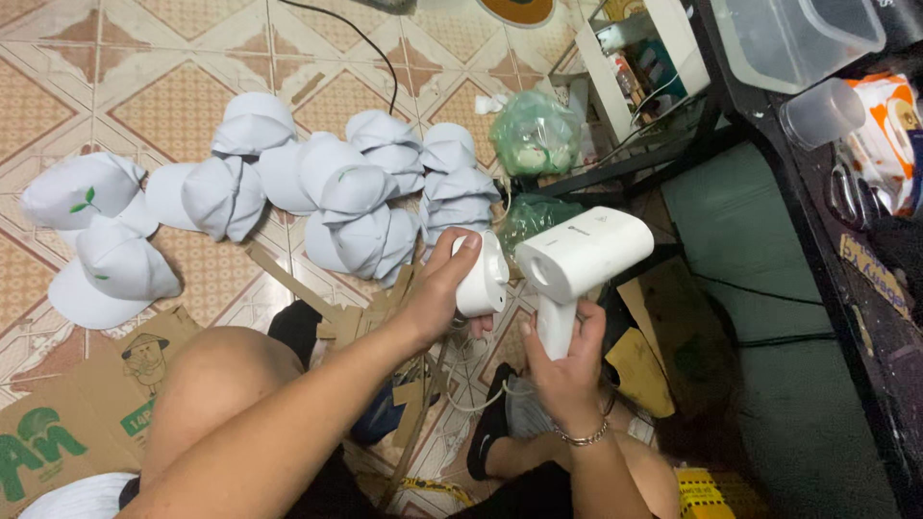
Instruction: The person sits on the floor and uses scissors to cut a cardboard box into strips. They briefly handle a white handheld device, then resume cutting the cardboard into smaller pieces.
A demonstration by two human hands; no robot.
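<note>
While right hand (565,358) grips steamer (577,258), left hand (444,288) holds cap (483,275).

You have a single view, from the camera on your head, and it looks steeply down over your lap to the tiled floor (173,115). Your left hand (444,288) and right hand (567,370) sit close below the lens, just under the middle of the frame, with your knee (226,375) filling the lower left. Farther off, toward the top, the white caps (356,192) lie spread across the floor. The right edge catches the dark table (865,288) from above, so you face along its side. The picture is tilted a little. No second view overlaps this one.
</note>
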